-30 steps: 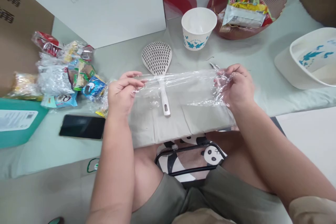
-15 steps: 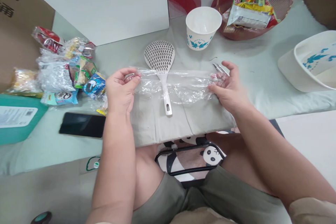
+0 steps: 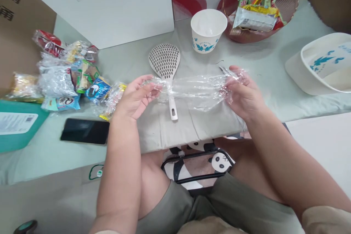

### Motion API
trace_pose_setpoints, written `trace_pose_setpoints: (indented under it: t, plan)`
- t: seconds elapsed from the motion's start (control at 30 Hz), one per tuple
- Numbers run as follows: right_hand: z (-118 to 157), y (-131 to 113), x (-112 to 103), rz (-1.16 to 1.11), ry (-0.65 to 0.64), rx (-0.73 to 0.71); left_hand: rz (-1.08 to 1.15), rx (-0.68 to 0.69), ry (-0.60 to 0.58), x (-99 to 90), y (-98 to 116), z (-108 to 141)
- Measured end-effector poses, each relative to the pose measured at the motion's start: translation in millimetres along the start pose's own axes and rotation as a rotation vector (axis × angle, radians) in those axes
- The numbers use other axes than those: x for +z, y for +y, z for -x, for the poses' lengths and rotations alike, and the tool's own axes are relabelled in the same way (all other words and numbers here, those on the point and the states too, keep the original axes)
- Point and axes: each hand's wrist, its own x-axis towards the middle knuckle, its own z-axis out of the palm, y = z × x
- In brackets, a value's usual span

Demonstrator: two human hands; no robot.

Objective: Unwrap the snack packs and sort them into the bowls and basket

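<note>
A clear plastic bag point(image 3: 196, 89) is stretched sideways between my two hands, above the table. My left hand point(image 3: 138, 95) pinches its left end between thumb and fingers. At the other end my right hand point(image 3: 241, 91) has its fingers closed on the crumpled film. Beneath the bag lies a light grey skimmer point(image 3: 165, 59) with a perforated head, its white handle point(image 3: 172, 108) pointing toward me and partly seen through the film. A thin metal-tipped object point(image 3: 226, 71) shows by my right fingertips; the rest of it is hidden.
A paper cup point(image 3: 208, 31) stands behind the skimmer, beside a pinkish bowl point(image 3: 246, 37) of wrapped snacks. To the right is a white container point(image 3: 298, 69). Packaged snacks point(image 3: 57, 78) and a phone point(image 3: 85, 131) lie left. White box point(image 3: 131, 7) behind.
My left hand has shifted right, closer to my right hand, and the bag has slackened a little. The view has moved slightly; the skimmer still lies on the table.
</note>
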Motion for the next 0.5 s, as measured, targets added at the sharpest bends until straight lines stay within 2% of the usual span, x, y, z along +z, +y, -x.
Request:
trace_pose_setpoints:
  t: [0.07, 0.17, 0.27, 0.4, 0.5]
  plan:
    - [-2.5, 1.0, -2.1, -0.036, -0.007, -0.004, -0.006, 0.029, 0.052, -0.3, -1.7, -3.2]
    - [-6.8, 3.8, -4.5, -0.027, 0.008, -0.022, 0.023, 0.176, 0.1, -1.1, -2.3, -7.3]
    - [-6.6, 5.0, -2.2, -0.027, 0.053, 0.064, 0.007, 0.299, 0.098, 1.1, 0.7, -5.4]
    - [-0.2, 5.4, 4.6, 0.027, -0.018, 0.299, 0.019, 0.308, 0.097, 4.7, 5.0, -0.7]
    - [3.4, 6.1, 6.2, 0.103, -0.079, 0.3, 0.008, 0.31, 0.176, 2.7, 3.2, -3.8]
